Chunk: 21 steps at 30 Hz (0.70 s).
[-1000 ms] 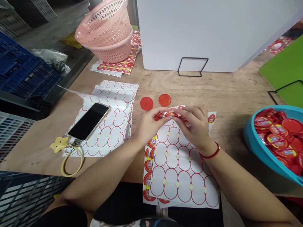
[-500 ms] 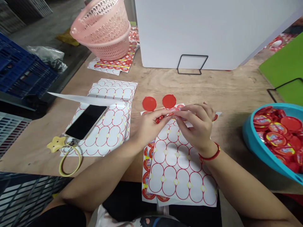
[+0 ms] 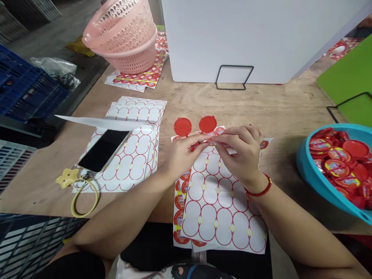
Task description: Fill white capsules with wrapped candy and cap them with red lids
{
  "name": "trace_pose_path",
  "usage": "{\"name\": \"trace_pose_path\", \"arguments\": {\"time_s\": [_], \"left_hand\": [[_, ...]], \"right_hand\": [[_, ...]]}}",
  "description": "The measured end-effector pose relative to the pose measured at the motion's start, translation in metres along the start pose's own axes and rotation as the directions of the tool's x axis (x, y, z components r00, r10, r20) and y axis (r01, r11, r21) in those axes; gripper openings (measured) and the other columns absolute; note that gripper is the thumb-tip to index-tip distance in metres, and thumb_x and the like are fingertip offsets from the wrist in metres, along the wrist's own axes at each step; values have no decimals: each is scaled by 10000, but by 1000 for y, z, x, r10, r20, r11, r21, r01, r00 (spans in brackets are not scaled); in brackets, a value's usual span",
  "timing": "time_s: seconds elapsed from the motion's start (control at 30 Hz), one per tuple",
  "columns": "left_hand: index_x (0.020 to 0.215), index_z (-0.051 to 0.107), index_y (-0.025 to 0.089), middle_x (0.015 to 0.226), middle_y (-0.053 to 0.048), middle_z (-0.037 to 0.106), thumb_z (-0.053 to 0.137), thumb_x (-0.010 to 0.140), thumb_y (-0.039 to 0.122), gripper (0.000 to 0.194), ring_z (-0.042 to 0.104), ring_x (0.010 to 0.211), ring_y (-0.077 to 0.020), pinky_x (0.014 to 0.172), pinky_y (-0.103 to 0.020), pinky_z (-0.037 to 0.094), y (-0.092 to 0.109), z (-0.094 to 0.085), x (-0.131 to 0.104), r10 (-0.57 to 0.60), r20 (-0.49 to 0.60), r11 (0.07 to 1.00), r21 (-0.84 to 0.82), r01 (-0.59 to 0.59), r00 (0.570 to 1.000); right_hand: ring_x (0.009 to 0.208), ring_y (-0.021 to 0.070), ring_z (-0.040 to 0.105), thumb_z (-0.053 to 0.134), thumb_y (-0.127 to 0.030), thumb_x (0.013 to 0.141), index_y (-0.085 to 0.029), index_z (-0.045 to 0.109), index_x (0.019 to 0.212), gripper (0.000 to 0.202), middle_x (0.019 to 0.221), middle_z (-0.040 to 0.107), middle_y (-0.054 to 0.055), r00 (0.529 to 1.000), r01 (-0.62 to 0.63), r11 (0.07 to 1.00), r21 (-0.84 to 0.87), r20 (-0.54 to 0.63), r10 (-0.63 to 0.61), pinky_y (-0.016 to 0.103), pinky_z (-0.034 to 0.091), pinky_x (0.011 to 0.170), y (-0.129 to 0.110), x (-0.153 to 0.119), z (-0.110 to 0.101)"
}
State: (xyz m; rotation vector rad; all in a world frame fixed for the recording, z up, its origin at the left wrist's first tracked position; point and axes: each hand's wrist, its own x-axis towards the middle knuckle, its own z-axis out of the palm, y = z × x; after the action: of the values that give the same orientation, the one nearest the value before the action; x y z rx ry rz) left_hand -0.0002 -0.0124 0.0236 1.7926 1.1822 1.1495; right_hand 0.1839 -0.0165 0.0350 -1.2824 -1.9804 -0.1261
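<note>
My left hand (image 3: 184, 153) and my right hand (image 3: 242, 149) meet fingertip to fingertip over a sticker sheet (image 3: 208, 217) with red circle outlines. Both are closed in a pinch. Small red pieces (image 3: 194, 147) show under the fingers of my left hand; their kind is unclear. Whatever lies between the fingertips of my right hand is hidden. Under the outlined sheet, a sheet of printed red round stickers (image 3: 178, 223) sticks out at the left. Just beyond my hands, two red round lids, a left lid (image 3: 183, 127) and a right lid (image 3: 207, 124), lie flat.
A blue basin (image 3: 303, 166) full of red lids stands at the right. On the left, a phone (image 3: 101, 151) rests on more outlined sheets (image 3: 135, 170), beside a yellow star keychain (image 3: 67, 178). Pink baskets (image 3: 130, 58), a white board (image 3: 232, 38) and a green board (image 3: 348, 81) stand farther back.
The fingertips of both hands have shifted slightly, and less of the red pieces under my left hand shows. The whole view has moved a little; other things stay put.
</note>
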Motion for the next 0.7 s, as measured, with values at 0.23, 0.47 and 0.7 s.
{"name": "trace_pose_path", "arguments": {"time_s": [0.23, 0.47, 0.7], "left_hand": [[1091, 774, 275, 1169, -34, 776, 734, 880, 303, 217, 707, 1090, -185, 981, -341, 555, -4, 1, 3, -153, 86, 924, -341, 173, 985], [1012, 788, 242, 1054, -48, 799, 808, 789, 329, 240, 731, 937, -190, 912, -375, 580, -24, 2, 7, -381, 127, 737, -557, 384, 916], [970, 798, 233, 1015, -27, 805, 745, 827, 223, 153, 725, 949, -195, 929, -369, 565, -26, -6, 13, -317, -124, 935, -206, 288, 940]], "right_hand": [[983, 251, 594, 636, -315, 948, -356, 751, 794, 196, 897, 695, -7, 998, 37, 998, -59, -43, -40, 534, 338, 1065, 1, 0, 1], [1062, 249, 541, 659, -324, 939, -399, 735, 834, 149, 984, 683, -26, 973, 215, 977, -11, 84, -213, 525, 283, 1103, 11, -1, 2], [884, 193, 626, 607, -200, 920, -353, 645, 923, 158, 849, 690, -36, 948, 306, 898, 318, -17, -317, 441, 480, 920, 5, -4, -8]]}}
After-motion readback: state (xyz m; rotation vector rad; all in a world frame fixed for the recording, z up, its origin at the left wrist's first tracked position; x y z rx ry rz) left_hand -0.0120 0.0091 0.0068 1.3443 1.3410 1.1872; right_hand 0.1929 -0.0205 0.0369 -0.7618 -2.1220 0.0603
